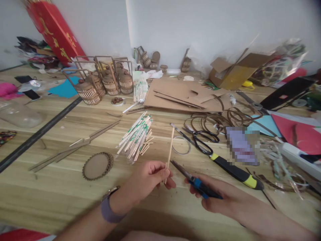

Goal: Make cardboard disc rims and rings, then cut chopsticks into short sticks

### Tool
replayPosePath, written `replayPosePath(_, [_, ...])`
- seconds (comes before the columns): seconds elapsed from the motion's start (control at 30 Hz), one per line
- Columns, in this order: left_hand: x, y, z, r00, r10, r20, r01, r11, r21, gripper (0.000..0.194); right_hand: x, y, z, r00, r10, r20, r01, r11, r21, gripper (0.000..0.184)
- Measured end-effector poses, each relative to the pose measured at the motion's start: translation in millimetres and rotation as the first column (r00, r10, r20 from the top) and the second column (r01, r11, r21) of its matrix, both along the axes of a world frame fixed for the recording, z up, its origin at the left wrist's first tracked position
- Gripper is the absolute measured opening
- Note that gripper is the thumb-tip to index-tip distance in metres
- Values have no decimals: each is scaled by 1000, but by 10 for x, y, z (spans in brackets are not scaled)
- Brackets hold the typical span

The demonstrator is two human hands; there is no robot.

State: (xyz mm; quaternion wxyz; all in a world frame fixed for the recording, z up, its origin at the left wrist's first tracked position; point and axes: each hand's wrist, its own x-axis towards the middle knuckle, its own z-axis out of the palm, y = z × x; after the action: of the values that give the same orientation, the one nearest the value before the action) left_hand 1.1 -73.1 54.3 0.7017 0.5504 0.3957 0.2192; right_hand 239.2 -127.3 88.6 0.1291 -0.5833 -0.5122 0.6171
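Between the thumb and fingers of my left hand (150, 177) is a slim wooden chopstick (171, 144), held nearly upright. A shorter stick end shows beside it at the fingertips. My right hand (213, 190) grips what looks like a utility knife (199, 187) with a blue and black handle. Its dark, narrow tip points at the lower part of the chopstick, very near it; whether they touch I cannot tell. Just beyond my left hand lies a pile of paper-wrapped chopsticks (136, 135), with several short cut stick pieces (146, 146) at its right side.
Black-handled scissors (204, 140), a black and yellow-green tool (233, 170) and a wire ring (181, 145) lie to the right. A round scallop-edged disc (96, 166) is at left. Behind stand several small handled baskets (110, 82), a cardboard sheet (160, 95) and coiled brown strips (208, 122).
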Motion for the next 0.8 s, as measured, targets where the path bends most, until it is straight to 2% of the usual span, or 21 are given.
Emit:
replayPosePath(0.2, [30, -36, -58, 985, -107, 132, 121, 988, -100, 41, -66, 29, -11, 999, 22, -26, -25, 995, -94, 32])
replayPosePath(0.33, [40, -50, -77, 979, -139, 147, 157, 980, -122, 41, -139, 73, 22, 996, 15, -93, -27, 991, -129, 42])
replayPosePath(0.5, [55, -59, -80, 976, -164, 142, 182, 974, -131, 42, -207, 112, 32, 984, 31, -178, -55, 990, -127, 30])
replayPosePath(0.8, [71, -57, -81, 975, -163, 153, 187, 970, -158, 43, -256, 130, 63, 981, 64, -185, -86, 990, -114, 28])
